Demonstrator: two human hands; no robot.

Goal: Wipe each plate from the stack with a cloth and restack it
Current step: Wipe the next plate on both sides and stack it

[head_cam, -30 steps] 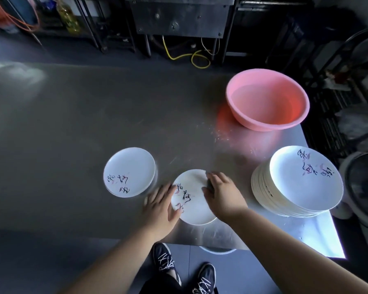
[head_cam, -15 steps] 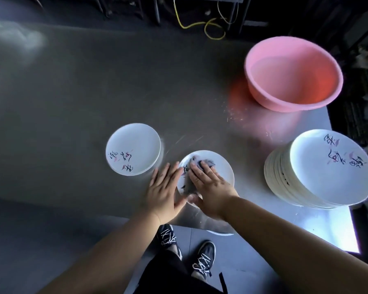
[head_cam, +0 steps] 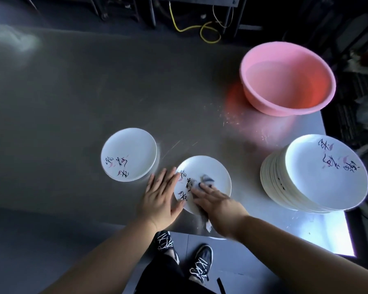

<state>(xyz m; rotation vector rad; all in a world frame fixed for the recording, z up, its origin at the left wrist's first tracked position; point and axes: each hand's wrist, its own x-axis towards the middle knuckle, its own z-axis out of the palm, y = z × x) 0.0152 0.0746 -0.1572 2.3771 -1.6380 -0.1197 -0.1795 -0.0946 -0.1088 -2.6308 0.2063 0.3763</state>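
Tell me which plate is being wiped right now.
The single middle plate, between the small left stack and the tall right stack: the right hand presses a cloth on it.

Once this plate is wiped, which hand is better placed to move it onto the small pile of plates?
Left, probably. The left hand lies flat against the plate at its left rim, on the side facing the small pile. The right hand presses the cloth onto the plate.
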